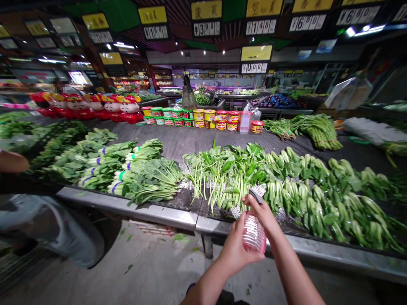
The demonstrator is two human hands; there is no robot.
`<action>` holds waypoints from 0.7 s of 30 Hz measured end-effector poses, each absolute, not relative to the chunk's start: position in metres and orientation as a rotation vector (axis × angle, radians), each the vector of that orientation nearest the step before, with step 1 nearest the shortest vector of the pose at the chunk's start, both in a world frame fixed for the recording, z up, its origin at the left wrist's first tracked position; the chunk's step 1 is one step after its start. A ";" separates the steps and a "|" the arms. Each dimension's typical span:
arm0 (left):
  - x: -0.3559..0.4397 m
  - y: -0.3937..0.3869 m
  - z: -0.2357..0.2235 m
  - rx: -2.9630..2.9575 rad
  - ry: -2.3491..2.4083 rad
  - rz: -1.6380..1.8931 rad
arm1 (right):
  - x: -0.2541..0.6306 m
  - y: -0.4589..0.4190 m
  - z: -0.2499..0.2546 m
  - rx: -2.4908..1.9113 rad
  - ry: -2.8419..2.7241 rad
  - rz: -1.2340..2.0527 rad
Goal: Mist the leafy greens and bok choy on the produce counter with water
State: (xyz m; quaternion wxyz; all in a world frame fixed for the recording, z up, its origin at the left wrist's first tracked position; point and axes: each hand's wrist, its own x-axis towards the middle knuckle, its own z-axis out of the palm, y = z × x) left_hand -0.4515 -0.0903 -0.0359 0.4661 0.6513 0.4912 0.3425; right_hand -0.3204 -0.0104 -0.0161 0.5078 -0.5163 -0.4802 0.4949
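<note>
My left hand is wrapped round the body of a clear pinkish plastic spray bottle, held upright near the metal edge of a vegetable stand. My right hand is closed over the bottle's grey top. Right behind the bottle lie loose leafy greens with pale stems. Rows of bok choy spread to the right of them.
Bundled greens with purple bands lie at the left. A person in grey trousers bends at the stand's left end. Coloured tubs and red toys line the far side. Green onions lie at back right. Leaf scraps dot the floor.
</note>
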 end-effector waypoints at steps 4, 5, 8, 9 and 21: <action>-0.449 -0.096 -0.037 1.581 1.209 0.838 | -0.320 -0.015 -0.018 -1.241 -1.158 1.244; -0.449 -0.098 -0.037 1.577 1.210 0.833 | -0.320 -0.016 -0.019 -1.247 -1.171 1.233; -0.449 -0.103 -0.041 1.550 1.219 0.817 | -0.321 -0.017 -0.026 -1.300 -1.248 1.169; -0.449 -0.105 -0.043 1.535 1.220 0.810 | -0.321 -0.017 -0.028 -1.325 -1.271 1.157; -0.452 -0.107 -0.056 1.473 1.234 0.828 | -0.325 -0.016 -0.037 -1.317 -1.274 1.215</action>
